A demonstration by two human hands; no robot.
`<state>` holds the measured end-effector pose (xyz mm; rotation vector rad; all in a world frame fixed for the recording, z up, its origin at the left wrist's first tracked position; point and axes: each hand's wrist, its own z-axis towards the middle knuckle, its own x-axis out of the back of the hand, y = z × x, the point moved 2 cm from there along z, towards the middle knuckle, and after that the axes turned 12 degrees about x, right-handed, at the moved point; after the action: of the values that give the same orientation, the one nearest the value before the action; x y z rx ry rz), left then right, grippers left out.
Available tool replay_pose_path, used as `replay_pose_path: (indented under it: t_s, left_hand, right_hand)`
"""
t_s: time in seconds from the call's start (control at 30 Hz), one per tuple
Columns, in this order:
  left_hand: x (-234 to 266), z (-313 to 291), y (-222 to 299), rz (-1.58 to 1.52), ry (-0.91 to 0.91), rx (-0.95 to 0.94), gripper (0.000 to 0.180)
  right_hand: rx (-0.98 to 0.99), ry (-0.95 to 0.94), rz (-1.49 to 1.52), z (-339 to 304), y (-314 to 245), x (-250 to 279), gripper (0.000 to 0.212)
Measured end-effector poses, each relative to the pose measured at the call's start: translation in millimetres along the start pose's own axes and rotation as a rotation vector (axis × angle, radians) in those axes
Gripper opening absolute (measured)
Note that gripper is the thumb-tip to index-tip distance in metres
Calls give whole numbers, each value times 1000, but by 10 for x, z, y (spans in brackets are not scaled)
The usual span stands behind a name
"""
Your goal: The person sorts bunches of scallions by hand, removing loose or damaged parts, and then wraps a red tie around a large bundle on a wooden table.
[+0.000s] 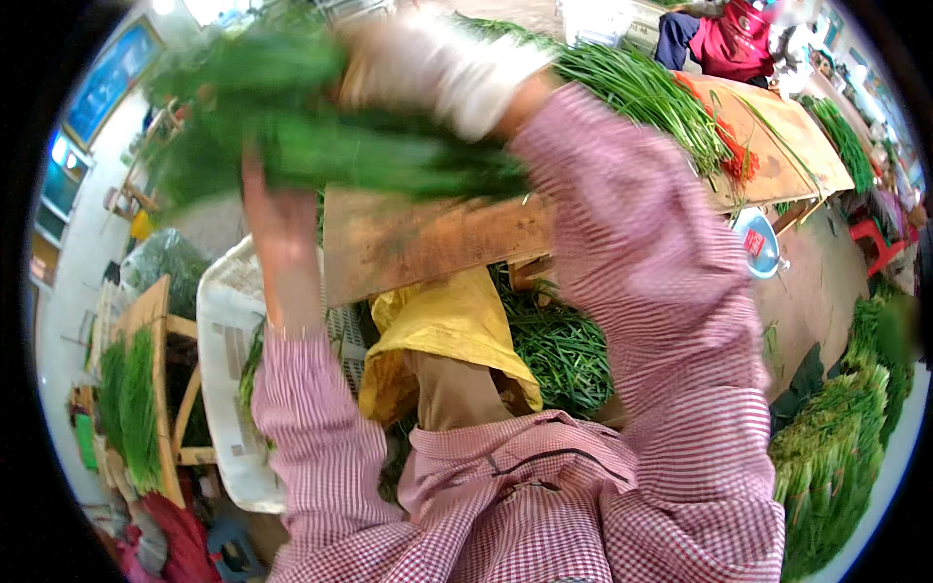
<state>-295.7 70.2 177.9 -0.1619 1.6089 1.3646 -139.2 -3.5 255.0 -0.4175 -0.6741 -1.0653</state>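
A large bunch of chives [369,155], smeared by motion, is held up over the far left of the wooden board [437,238]. My left hand [277,209], bare, grips it from below; its thumb shows against the leaves while the other fingers are hidden. On the upper part of the bunch is my right hand [389,73], in a white glove and blurred, closed around the leaves. Further along the board lies a pile of loose chives [641,92], its pale stem ends pointing right, beside a red mesh bag or netting [734,146].
A white plastic crate [228,389] stands left of my legs. Yellow cloth [447,321] covers my lap, with loose greens [559,350] beside it. More chives [831,457] are stacked at right. A blue basin [758,243] and red stool [875,243] stand beyond; other people sit nearby.
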Motion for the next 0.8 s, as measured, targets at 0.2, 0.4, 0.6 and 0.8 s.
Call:
replay_pose_path:
  t_s: [0.2,0.4,0.6,0.8]
  left_hand:
    - [2586,-990,413,292,319,-116,57]
    - [895,-976,353,938,256,-456,54]
    - [-231,-587,-651,1415,-372,-295,81]
    - [-638,-19,-1689,1963,-770,-344,97]
  right_hand:
    - [-155,-679,200,-535,-562,-1903,19]
    - [-111,-471,-21,-686,-651,-1721,40]
    - [-328,527,205,-1985,-640,-131,33]
    - [-1195,994,677,-3385,-305,-134,34]
